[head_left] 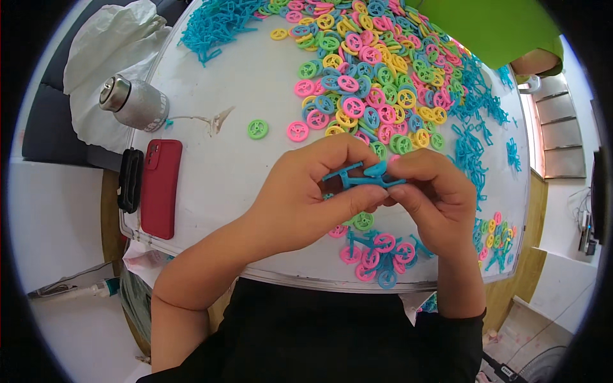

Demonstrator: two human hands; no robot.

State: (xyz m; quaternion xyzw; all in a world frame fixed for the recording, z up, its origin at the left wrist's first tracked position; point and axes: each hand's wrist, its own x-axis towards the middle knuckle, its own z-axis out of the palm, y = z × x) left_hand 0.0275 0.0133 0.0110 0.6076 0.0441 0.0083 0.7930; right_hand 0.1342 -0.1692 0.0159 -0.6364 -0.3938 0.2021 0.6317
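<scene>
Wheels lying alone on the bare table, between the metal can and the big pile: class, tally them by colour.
Green wheel: 1
Pink wheel: 1
Total: 2

The toy bicycle frame [364, 177] is plain blue. The plastic wheels [357, 70] come in pink, yellow, green and blue. The bench [236, 166] is white, the phone [159, 188] red, the metal flask [131, 102] silver, the neighbour's sleeve [498, 25] green.
</scene>
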